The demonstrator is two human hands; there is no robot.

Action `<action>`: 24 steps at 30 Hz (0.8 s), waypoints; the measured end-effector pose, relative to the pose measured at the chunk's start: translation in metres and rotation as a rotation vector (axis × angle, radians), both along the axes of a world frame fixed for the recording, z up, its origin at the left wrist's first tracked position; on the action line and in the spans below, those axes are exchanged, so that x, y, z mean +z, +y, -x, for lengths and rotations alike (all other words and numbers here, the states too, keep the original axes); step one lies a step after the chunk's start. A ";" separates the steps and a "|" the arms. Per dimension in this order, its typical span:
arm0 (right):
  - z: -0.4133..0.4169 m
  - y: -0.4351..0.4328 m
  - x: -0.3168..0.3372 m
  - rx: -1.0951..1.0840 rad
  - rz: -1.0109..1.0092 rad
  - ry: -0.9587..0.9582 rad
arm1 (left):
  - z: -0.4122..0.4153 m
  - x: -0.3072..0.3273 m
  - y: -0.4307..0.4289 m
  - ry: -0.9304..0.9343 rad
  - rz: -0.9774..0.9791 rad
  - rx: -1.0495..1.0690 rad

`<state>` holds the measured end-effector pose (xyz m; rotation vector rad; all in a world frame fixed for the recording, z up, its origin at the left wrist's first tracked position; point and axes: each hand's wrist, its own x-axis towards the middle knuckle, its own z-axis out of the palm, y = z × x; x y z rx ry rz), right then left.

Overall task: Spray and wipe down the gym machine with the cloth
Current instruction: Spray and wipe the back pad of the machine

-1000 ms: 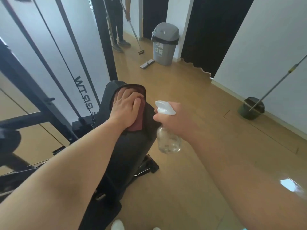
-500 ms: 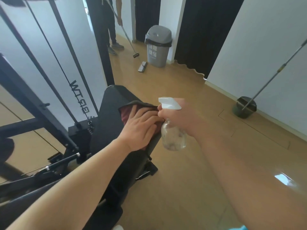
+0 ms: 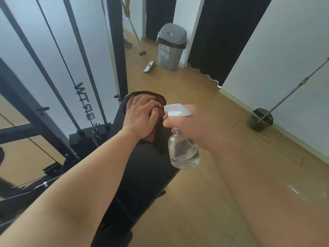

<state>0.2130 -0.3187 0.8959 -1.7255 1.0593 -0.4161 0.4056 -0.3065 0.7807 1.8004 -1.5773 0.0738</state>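
The gym machine's black padded bench (image 3: 147, 168) runs from the bottom centre up to the middle of the view. A dark red cloth (image 3: 160, 111) lies on the far end of the pad. My left hand (image 3: 140, 116) presses flat on the cloth, fingers spread over it. My right hand (image 3: 188, 125) grips the neck of a clear spray bottle (image 3: 183, 152) with a white trigger head, held just right of the pad, nozzle pointing left toward the cloth.
The machine's black frame, cables and weight stack (image 3: 87, 139) stand at left. On the wooden floor are a grey bin (image 3: 170, 47), a flat mop (image 3: 149, 66) held by a person at the back, and a pole in a dark bucket (image 3: 260, 120) by the right wall.
My left hand slid the cloth toward the pad's right edge and near me, then back up to the far end. The right hand kept the bottle beside the pad.
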 end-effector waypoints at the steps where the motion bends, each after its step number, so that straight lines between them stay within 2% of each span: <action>1: -0.008 0.002 0.001 0.003 0.006 0.008 | -0.004 0.000 -0.003 0.062 -0.038 0.049; 5: -0.039 0.017 -0.007 -0.009 0.036 0.057 | -0.023 -0.004 -0.010 0.304 -0.093 0.193; 11: -0.057 0.024 -0.021 -0.080 -0.037 0.013 | -0.044 0.001 -0.018 0.620 -0.200 0.322; 15: -0.054 0.034 -0.028 -0.108 -0.036 0.007 | -0.057 -0.012 -0.005 0.834 -0.265 0.321; 19: -0.052 0.039 -0.028 -0.108 -0.023 0.019 | -0.060 -0.029 0.012 0.883 -0.351 0.417; 22: -0.054 0.041 -0.027 -0.110 -0.024 0.005 | -0.053 -0.019 0.004 0.856 -0.211 0.374; 24: -0.053 0.041 -0.027 -0.114 0.000 0.019 | -0.047 -0.007 -0.005 0.727 -0.125 0.278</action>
